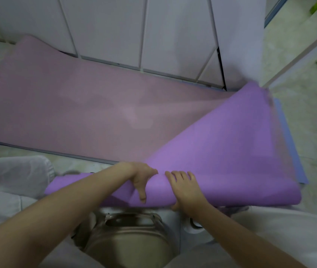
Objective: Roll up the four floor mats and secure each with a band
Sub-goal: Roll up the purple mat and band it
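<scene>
Purple mat (pixel 221 151): near end curled over toward you, far R corner lifted off the stack, motion-blurred. Your left hand (pixel 144 180) grips the curled edge, fingers over the top, thumb pointing down the front. Your right hand (pixel 184 188) sits just beside it, fingers on top, thumb tucked under; both hands hold the mat. Beneath: pink mat (pixel 76 105) lies flat, w/ blue mat (pixel 287 132) edge showing at R, on tiled floor (pixel 308 113). White cabinet doors (pixel 105 26) run along far side.
</scene>
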`<state>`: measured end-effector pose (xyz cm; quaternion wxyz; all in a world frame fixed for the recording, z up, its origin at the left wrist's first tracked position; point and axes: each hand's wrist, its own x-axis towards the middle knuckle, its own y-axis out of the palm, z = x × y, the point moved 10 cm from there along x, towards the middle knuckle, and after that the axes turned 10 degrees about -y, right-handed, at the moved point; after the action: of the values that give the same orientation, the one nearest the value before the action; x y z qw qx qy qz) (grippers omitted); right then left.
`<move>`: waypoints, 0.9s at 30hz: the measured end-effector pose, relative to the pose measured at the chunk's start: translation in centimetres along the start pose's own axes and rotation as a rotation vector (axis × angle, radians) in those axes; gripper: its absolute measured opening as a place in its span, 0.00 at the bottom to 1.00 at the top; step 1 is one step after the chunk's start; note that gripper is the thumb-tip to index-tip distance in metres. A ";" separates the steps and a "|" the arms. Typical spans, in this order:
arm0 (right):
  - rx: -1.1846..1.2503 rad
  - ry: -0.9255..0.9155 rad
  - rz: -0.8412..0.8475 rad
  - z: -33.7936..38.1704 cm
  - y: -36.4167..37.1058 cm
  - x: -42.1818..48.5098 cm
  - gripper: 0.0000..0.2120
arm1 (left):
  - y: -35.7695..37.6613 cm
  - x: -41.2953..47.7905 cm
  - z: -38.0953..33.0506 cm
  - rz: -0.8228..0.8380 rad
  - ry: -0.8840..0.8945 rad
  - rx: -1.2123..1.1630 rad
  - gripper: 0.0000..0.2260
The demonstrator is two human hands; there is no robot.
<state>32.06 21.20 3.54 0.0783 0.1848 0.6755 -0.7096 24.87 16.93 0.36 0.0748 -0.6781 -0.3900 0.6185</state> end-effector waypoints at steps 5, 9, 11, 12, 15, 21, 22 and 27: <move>0.100 -0.068 0.090 0.4 1.4 1.0 0.42 | 2.5 -0.4 1.1 -0.045 -0.067 -0.143 0.41; 0.097 -0.091 0.119 0.0 0.2 2.9 0.38 | 2.1 -2.4 1.9 -0.377 -0.205 -0.028 0.47; 0.105 -0.067 0.127 -0.5 -1.0 3.7 0.39 | 1.8 -3.4 1.9 -0.544 -0.287 0.119 0.54; 0.118 -0.063 0.131 -0.8 -1.3 4.1 0.39 | 1.7 -3.7 2.1 -0.565 -0.317 0.137 0.58; 0.175 -0.077 0.194 -1.9 -1.4 4.5 0.39 | 1.3 -3.6 1.7 -0.566 -0.284 0.094 0.58; 0.143 -0.127 0.209 -2.6 -1.8 3.4 0.44 | 0.6 -1.8 1.9 -0.473 -0.145 -0.102 0.44; 0.067 -0.142 0.190 -2.1 -1.9 2.9 0.46 | 0.4 -1.7 2.4 -0.451 -0.129 -0.124 0.44; -0.148 -0.023 0.115 -2.3 -1.8 1.4 0.62 | -0.7 -1.4 2.8 -0.379 -0.093 -0.092 0.44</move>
<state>30.51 23.82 4.68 0.1401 0.2086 0.7132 -0.6543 22.11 15.48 1.21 0.1407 -0.5659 -0.5417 0.6054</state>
